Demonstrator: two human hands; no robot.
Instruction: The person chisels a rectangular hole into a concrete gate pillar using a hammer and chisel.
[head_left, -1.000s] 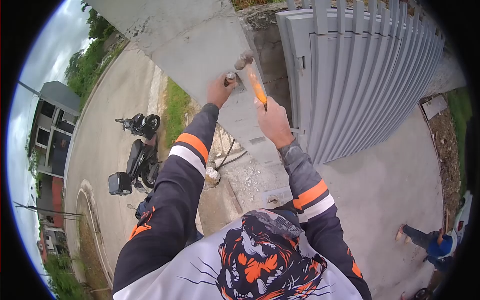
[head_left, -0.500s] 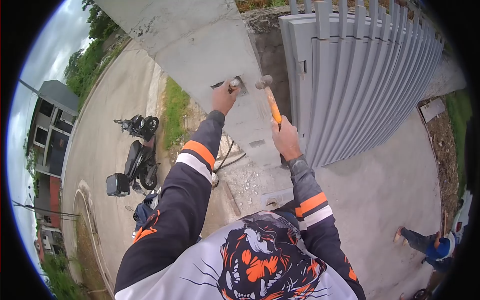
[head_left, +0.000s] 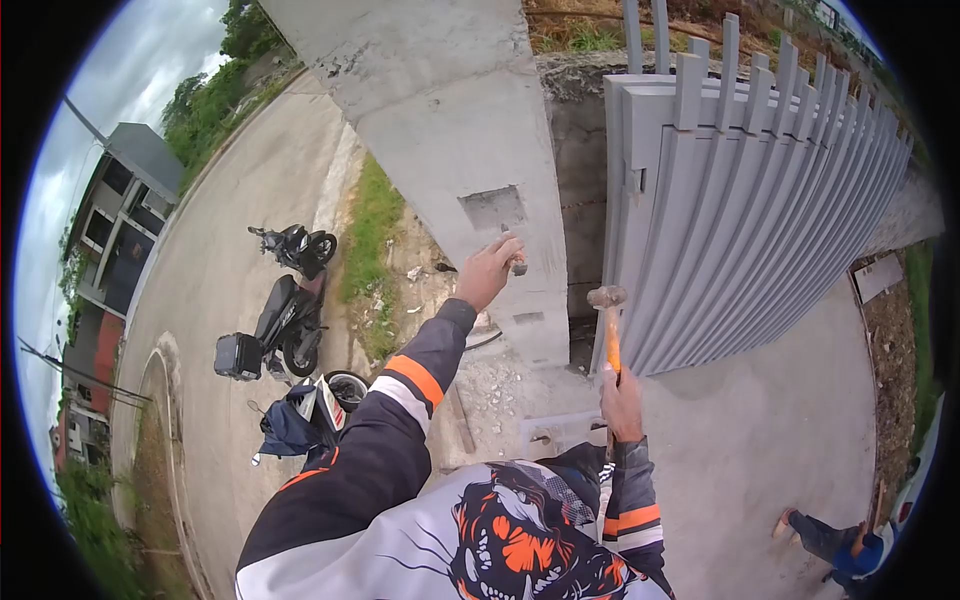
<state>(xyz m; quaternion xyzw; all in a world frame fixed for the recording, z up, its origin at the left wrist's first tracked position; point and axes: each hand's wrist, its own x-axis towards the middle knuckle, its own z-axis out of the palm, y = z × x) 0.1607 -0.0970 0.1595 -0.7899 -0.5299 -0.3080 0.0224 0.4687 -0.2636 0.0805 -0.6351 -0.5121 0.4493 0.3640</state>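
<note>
Pinched in the curled fingers of the left hand [head_left: 487, 272] is a short metal tool [head_left: 518, 267], probably a chisel, its blunt end poking out at three o'clock; whether its other end touches the concrete I cannot tell. Closed round the lower handle of an orange-handled hammer [head_left: 612, 335], the right hand [head_left: 622, 403] sits at four o'clock from the left, the hammer head at twelve above it and well apart from the tool.

At twelve o'clock from the left hand is a squarish recess [head_left: 492, 208] in the concrete pillar [head_left: 450, 130]; a smaller recess [head_left: 528, 318] lies between four and five. Good striking here, I judge, wants the tip seated firmly first, fingers kept back from the struck end, and short blows square along the shaft.

Further out, a grey slatted gate [head_left: 740, 220] stands at two o'clock from the hammer, and a parked motorcycle [head_left: 290, 325] between eight and nine from the left hand.
</note>
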